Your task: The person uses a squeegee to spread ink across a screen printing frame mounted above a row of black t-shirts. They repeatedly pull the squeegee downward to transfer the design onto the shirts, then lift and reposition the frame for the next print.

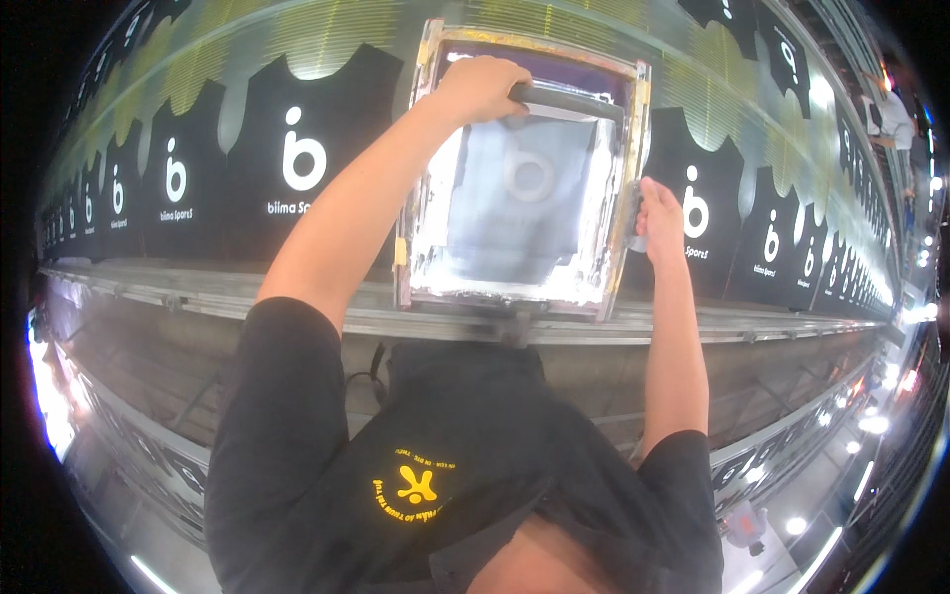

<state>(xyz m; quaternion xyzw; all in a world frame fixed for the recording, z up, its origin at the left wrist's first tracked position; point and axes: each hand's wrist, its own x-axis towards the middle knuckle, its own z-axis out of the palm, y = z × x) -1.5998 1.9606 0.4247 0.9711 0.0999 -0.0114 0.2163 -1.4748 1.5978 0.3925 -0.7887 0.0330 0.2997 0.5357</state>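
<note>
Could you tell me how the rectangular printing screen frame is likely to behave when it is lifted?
The rectangular printing screen frame looks stiff, so it probably lifts flat. Its ink-smeared edges may be slippery. The right hand grips its side; the left hand holds the dark squeegee handle.

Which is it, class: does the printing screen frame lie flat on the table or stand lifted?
Flat, as far as shows: the screen frame lies over a black garment; left hand grips the squeegee, right hand holds its side.

the garment under the printing screen (524, 188) is veiled, its print blurred.
</note>
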